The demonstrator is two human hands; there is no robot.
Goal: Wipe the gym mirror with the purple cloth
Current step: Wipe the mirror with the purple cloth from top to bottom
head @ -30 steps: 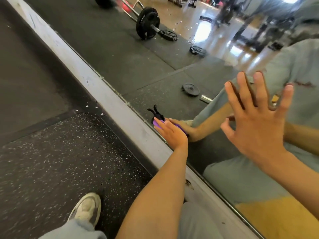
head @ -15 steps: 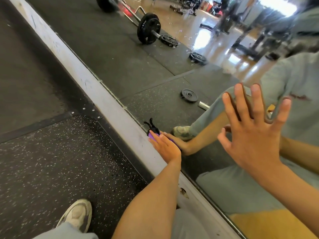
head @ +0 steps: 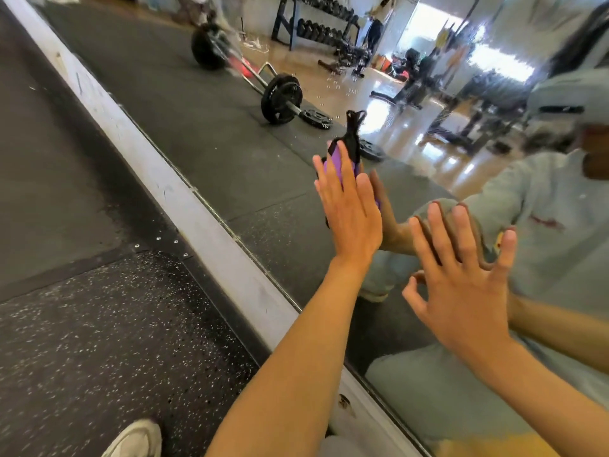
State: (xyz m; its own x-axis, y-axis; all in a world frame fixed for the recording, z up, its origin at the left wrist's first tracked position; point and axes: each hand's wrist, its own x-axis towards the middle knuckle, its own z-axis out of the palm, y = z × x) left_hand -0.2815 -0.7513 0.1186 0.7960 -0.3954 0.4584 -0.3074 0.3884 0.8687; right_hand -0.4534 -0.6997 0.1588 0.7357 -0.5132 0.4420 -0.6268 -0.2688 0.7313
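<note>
Pressing purple cloth (head: 337, 166) flat on gym mirror (head: 230, 133) with straight-fingered left hand (head: 351, 209); right hand (head: 461, 285) splayed, released, palm on glass.

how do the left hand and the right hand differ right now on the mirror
The left hand presses the purple cloth flat against the mirror; the right hand presses bare glass with nothing under it. The left hand's fingers lie close together, while the right hand's fingers are spread wide. The left hand sits higher and further left than the right hand. Both are straight-fingered, palms toward the glass.
</note>
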